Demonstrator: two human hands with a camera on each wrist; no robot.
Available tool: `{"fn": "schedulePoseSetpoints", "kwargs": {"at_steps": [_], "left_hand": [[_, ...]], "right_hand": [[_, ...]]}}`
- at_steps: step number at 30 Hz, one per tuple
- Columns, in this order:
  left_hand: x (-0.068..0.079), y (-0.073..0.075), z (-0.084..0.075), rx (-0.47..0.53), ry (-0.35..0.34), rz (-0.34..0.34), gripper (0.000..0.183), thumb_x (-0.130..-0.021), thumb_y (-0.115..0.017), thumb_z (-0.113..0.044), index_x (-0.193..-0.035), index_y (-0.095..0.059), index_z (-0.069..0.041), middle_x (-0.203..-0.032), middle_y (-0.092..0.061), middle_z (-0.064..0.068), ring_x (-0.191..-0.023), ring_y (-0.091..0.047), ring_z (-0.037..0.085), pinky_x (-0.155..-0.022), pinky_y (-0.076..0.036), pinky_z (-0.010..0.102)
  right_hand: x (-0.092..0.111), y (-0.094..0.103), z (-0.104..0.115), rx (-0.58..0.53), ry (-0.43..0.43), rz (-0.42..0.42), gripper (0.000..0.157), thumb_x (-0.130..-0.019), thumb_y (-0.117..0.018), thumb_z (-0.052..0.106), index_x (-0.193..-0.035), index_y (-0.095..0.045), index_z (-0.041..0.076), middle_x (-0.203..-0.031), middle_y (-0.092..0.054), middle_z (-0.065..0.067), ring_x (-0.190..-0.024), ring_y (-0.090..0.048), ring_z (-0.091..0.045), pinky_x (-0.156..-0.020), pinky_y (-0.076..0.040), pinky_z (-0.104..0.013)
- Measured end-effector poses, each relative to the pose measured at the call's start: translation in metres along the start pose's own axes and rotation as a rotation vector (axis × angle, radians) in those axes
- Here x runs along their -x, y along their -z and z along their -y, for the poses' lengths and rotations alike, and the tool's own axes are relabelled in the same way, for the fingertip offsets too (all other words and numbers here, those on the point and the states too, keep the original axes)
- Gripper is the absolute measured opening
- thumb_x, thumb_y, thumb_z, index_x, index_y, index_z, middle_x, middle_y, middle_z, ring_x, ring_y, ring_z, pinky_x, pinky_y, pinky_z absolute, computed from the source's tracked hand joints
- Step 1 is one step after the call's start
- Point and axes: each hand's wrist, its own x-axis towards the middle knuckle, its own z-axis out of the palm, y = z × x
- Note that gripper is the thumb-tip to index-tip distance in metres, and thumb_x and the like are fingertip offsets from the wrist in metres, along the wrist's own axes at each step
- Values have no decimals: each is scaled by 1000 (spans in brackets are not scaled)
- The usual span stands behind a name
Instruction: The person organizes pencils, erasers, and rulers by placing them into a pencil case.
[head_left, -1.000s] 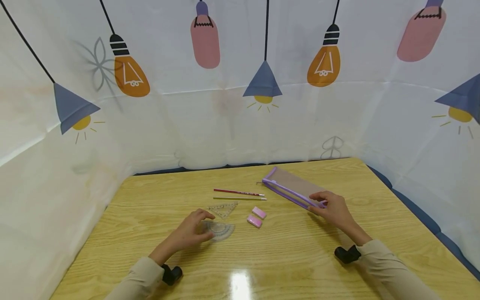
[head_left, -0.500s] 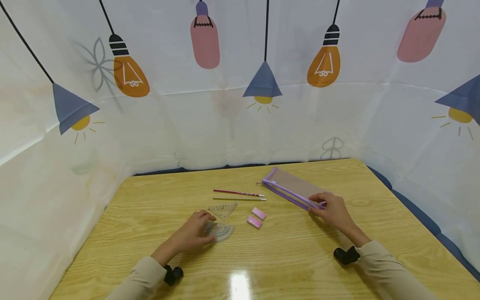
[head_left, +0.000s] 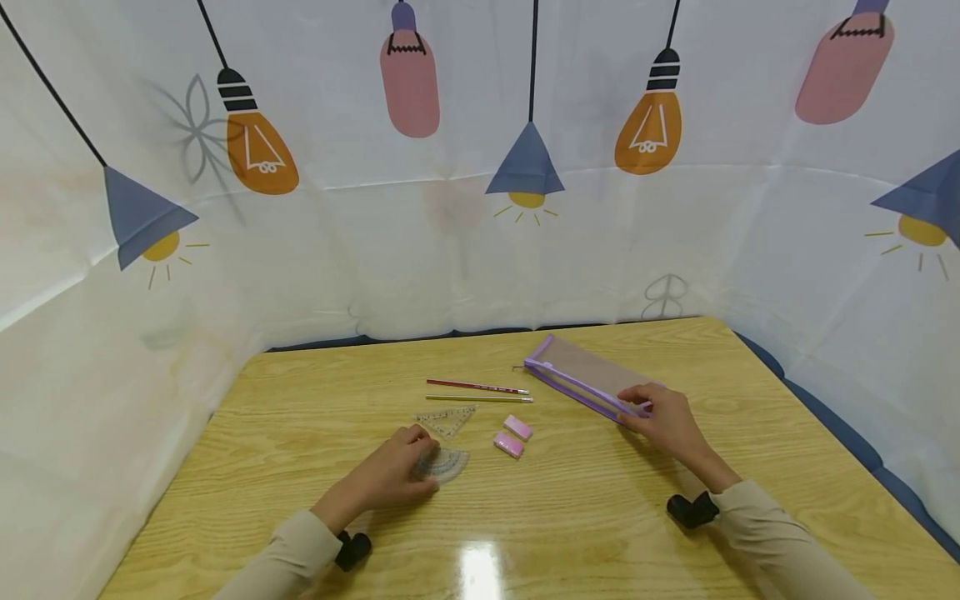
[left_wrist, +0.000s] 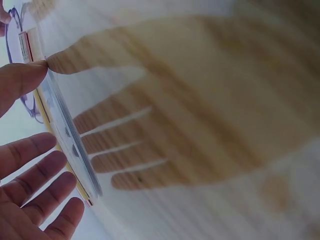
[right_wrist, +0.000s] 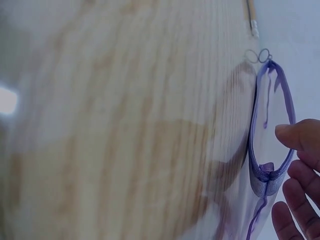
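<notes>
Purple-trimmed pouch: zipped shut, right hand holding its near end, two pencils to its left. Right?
Not zipped shut: the right wrist view shows the purple-trimmed pouch with its mouth open. The right hand holds its near end, and the red pencil and yellow pencil lie to its left.

Bare right hand [right_wrist: 303, 177] gripping the rim of a purple-trimmed, translucent plastic pouch [right_wrist: 265, 175], its oval mouth gaping, thin round metal rings [right_wrist: 258, 56] at its far end, glossy wood-grained tabletop [right_wrist: 115, 110] alongside
</notes>
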Motion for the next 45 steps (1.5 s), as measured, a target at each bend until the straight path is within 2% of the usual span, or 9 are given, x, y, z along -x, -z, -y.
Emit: {"fn": "schedulePoseSetpoints", "kwargs": {"at_steps": [15,32,45], "left_hand": [[-2,0,2,6,-7,37,45,-88,-72,-25,-123,-61,1,-110,-51,6,-93,-47,19,-78,-46,36],[-7,3,2,7,5,67,42,-85,-76,-30,-114,-63,-4,-104,-49,1,-89,-43,17,-72,-43,32],[-10,4,-2,-39,7,74,46,-79,-77,-39,-106,-64,-4,-95,-50,0,-80,-46,15,-65,-44,31]], "right_hand": [[-1,1,3,-11,-25,21,19,-76,-80,0,-94,-73,1,-90,-70,-9,-80,-66,-28,-68,-54,-43],[-1,1,4,-20,-18,-37,14,-77,-78,0,-91,-75,2,-88,-70,-8,-75,-66,-24,-63,-55,-37],[-1,3,6,-41,-3,-96,13,-79,-77,-1,-91,-76,3,-83,-72,-5,-67,-66,-17,-59,-53,-25]]}}
